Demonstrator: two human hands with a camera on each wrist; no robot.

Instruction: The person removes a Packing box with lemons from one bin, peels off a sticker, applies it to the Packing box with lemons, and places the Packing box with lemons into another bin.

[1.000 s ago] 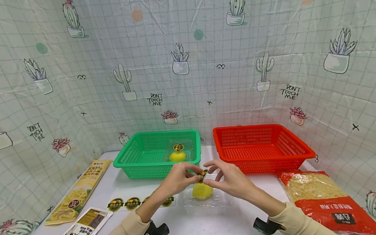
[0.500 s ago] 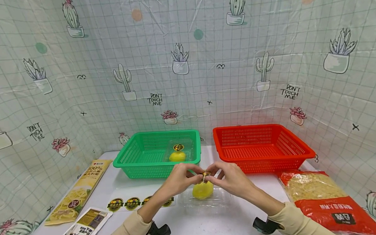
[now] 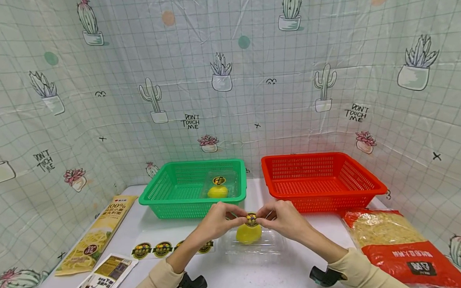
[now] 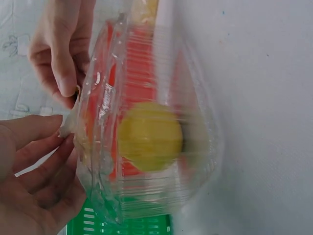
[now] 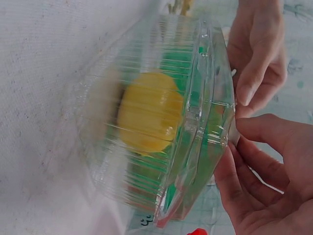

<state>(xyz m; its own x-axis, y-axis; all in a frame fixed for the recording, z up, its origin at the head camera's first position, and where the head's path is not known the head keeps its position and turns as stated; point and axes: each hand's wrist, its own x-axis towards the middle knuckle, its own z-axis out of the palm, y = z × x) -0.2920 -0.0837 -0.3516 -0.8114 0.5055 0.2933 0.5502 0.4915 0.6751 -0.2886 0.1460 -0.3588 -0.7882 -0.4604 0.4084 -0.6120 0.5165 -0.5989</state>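
A round black-and-gold sticker [image 3: 251, 220] is stretched between my hands, above a clear plastic clamshell box [image 3: 270, 245]. My left hand [image 3: 222, 221] pinches its left edge with thumb and fingertips. The opposite edge is pinched by my right hand [image 3: 280, 219]. Inside the box lies a yellow fruit [image 3: 249, 235], whose exact kind I cannot tell. Both wrist views show the box lid closed over the fruit [image 4: 150, 137], with the fingertips right at the lid's top; whether the sticker touches the lid is unclear.
A sheet of similar stickers [image 3: 152, 250] lies left of the box. Behind stand a green basket [image 3: 192, 210], containing another stickered box [image 3: 219, 186], and a red basket [image 3: 324, 202]. Noodle packs [image 3: 98, 237] and a red pasta bag [image 3: 405, 248] flank the table; a white packet [image 3: 104, 277] lies front left.
The sticker was tilted in my left fingers, with the right hand slightly apart. Its right edge is now gripped too, and its printed face is turned toward the head camera.
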